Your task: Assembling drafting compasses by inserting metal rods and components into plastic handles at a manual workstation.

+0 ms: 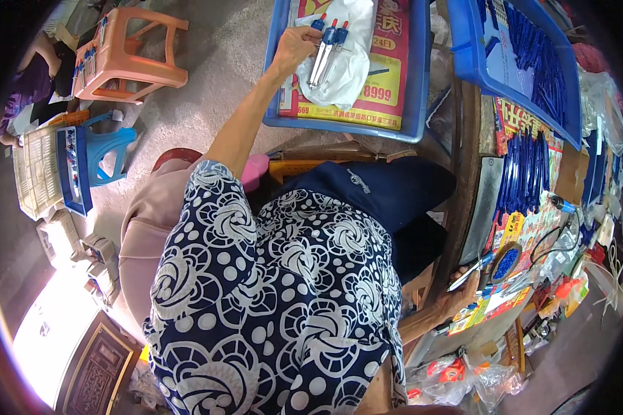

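Note:
My left hand (298, 48) reaches out over a blue tray (273, 90), its fingers closed around a slim piece with a blue head and red tip (318, 23). Right beside it, similar pieces with silver bodies and blue heads (323, 55) lie on a crumpled white plastic bag (353, 76). At the bench on the right, my right hand (460, 294) grips a slim pointed silver-and-blue piece (469, 273). Close to that hand stands a small dish of tiny blue parts (508, 263). The exact kind of the slim pieces is too small to tell.
On the bench lie a bundle of long blue parts (524, 173) and a black cord (550, 238). A blue bin (464, 59) of similar parts stands behind them. Orange (135, 52) and blue stools (111, 149) are at left, near another person (38, 76).

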Demonstrator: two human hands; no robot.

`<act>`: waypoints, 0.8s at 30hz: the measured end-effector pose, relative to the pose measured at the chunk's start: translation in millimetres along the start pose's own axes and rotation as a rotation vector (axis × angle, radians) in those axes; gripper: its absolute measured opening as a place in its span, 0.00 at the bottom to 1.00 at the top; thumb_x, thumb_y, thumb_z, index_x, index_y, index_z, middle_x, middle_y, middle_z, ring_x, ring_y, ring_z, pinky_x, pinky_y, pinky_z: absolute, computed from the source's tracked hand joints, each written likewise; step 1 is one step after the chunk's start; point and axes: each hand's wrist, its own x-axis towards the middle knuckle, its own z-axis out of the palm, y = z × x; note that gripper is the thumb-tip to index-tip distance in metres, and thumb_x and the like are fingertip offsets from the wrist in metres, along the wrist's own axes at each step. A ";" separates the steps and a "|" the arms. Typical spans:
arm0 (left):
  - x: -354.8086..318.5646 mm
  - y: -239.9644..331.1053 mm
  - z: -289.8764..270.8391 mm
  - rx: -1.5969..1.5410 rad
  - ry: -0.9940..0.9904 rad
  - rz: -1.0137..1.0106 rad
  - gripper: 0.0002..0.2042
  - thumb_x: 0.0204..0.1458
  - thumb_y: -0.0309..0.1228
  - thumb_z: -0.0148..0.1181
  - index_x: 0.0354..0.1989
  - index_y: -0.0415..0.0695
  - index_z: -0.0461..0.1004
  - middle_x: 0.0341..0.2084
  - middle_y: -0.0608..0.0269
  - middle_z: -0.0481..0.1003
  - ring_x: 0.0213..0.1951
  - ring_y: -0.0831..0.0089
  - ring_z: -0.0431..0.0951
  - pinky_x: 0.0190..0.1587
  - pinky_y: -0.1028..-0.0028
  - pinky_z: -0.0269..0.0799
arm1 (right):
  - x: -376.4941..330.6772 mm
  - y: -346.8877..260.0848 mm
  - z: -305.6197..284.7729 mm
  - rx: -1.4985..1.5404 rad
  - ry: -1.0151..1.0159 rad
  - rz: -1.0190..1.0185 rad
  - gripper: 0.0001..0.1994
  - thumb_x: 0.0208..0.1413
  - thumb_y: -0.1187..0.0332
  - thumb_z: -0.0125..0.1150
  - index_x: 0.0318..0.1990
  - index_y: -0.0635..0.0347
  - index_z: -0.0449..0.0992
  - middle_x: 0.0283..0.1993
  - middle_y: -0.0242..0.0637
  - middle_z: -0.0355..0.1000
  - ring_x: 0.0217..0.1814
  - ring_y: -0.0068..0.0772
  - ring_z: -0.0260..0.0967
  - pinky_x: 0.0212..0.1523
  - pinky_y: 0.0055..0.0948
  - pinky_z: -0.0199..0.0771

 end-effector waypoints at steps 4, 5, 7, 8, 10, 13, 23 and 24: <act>-0.7 8.0 2.0 -0.032 -0.011 -0.034 0.18 0.33 0.12 0.50 0.39 0.30 0.70 0.33 0.52 0.73 0.33 0.68 0.73 0.35 0.77 0.70 | 1.9 3.4 -6.8 0.031 -0.015 0.020 0.11 0.52 0.65 0.53 0.33 0.65 0.70 0.24 0.36 0.70 0.19 0.19 0.63 0.20 0.15 0.63; -0.3 6.8 1.2 -0.032 -0.011 -0.034 0.18 0.33 0.12 0.50 0.39 0.30 0.70 0.33 0.52 0.73 0.33 0.68 0.73 0.35 0.77 0.70 | 1.4 3.4 -6.2 0.031 -0.016 0.020 0.11 0.52 0.65 0.53 0.33 0.65 0.70 0.24 0.36 0.70 0.19 0.19 0.63 0.20 0.15 0.63; 0.3 4.2 -0.3 -0.052 -0.025 -0.015 0.18 0.33 0.13 0.50 0.39 0.30 0.70 0.33 0.51 0.73 0.34 0.69 0.73 0.36 0.77 0.70 | 0.8 3.1 -4.8 0.035 -0.019 0.012 0.10 0.52 0.65 0.53 0.33 0.65 0.71 0.23 0.36 0.69 0.19 0.19 0.63 0.20 0.15 0.63; 0.2 3.7 -0.7 -0.053 -0.024 -0.015 0.18 0.33 0.13 0.50 0.39 0.30 0.70 0.33 0.51 0.73 0.34 0.69 0.73 0.36 0.77 0.70 | 0.8 2.6 -4.4 0.035 -0.019 0.012 0.10 0.52 0.65 0.53 0.33 0.65 0.71 0.23 0.36 0.69 0.19 0.19 0.63 0.20 0.15 0.63; 0.2 3.3 -0.8 -0.063 -0.024 -0.024 0.18 0.33 0.14 0.51 0.39 0.30 0.70 0.33 0.51 0.73 0.34 0.69 0.72 0.37 0.77 0.70 | 1.0 1.7 -4.1 0.018 -0.016 0.018 0.10 0.52 0.65 0.53 0.33 0.65 0.71 0.23 0.36 0.69 0.19 0.19 0.63 0.21 0.15 0.63; -1.1 3.6 0.0 0.024 -0.027 0.045 0.19 0.32 0.14 0.52 0.39 0.30 0.70 0.33 0.52 0.73 0.35 0.69 0.72 0.38 0.78 0.69 | 2.8 3.0 -6.2 0.027 -0.025 0.022 0.10 0.52 0.65 0.53 0.33 0.65 0.71 0.24 0.36 0.70 0.20 0.19 0.63 0.21 0.15 0.63; -3.3 4.8 3.8 0.177 -0.032 0.087 0.21 0.29 0.17 0.60 0.39 0.33 0.71 0.33 0.57 0.74 0.34 0.74 0.73 0.39 0.78 0.69 | 5.2 3.9 -11.1 0.065 -0.077 0.019 0.10 0.53 0.67 0.52 0.35 0.66 0.70 0.24 0.36 0.70 0.20 0.20 0.64 0.21 0.15 0.64; -3.9 6.5 4.7 0.193 -0.017 0.068 0.21 0.30 0.18 0.60 0.39 0.33 0.71 0.32 0.57 0.74 0.33 0.74 0.73 0.39 0.78 0.69 | 5.7 4.5 -11.7 0.056 -0.078 0.013 0.10 0.53 0.67 0.52 0.35 0.66 0.70 0.24 0.36 0.70 0.20 0.20 0.64 0.21 0.15 0.65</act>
